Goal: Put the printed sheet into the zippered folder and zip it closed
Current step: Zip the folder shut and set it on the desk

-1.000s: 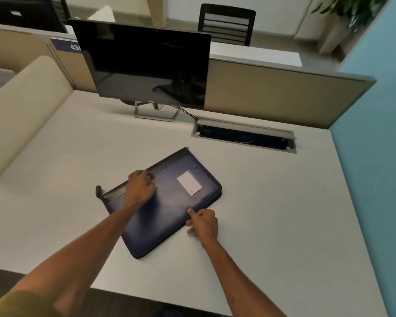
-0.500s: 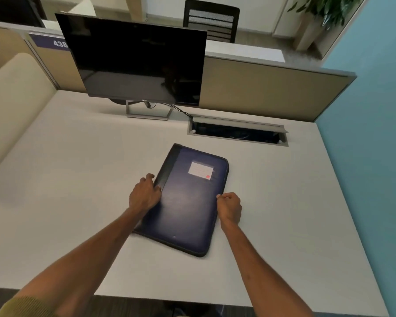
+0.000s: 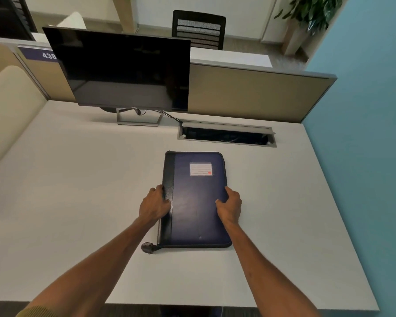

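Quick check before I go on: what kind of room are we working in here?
Most likely an open-plan office: a desk with a monitor, a numbered partition behind it, and an office chair beyond.

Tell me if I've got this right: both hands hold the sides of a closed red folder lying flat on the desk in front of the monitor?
Not quite: the folder is dark blue, not red, as the head view shows. The rest holds: the left hand and right hand grip its sides, and it lies flat on the desk before the monitor.

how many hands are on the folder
2: the left hand grips the folder's left spine edge; the right hand grips its right edge.
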A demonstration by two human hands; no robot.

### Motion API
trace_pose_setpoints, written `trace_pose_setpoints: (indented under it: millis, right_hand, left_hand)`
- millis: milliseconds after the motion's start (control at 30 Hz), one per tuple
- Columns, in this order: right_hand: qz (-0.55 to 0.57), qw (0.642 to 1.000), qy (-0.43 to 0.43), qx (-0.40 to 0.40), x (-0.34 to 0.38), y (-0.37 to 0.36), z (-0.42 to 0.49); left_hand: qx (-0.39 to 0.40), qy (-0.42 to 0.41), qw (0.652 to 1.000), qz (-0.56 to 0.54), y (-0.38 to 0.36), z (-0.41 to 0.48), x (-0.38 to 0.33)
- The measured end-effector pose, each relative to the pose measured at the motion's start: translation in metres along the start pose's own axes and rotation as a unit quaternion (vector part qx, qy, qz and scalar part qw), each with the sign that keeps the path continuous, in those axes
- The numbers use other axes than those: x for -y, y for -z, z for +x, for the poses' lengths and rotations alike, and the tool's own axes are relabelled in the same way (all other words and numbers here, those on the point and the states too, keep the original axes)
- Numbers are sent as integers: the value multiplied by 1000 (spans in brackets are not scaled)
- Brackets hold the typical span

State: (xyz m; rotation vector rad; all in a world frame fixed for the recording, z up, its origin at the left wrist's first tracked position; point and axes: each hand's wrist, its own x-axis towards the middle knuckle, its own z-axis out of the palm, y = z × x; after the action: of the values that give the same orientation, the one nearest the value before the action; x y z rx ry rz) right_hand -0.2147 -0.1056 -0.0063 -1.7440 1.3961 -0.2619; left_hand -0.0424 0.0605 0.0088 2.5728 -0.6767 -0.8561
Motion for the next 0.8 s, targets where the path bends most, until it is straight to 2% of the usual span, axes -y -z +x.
trace_pose_setpoints:
  millis: [267,800]
  right_hand:
    - [-36,999,29,23,-6,6,0]
    - [-79,996,25,23,-6,11,-4]
  left_hand:
    - [-10,4,1000,8,-3,-1,-6]
    - [-5,0,999,41,-2,-3,-13]
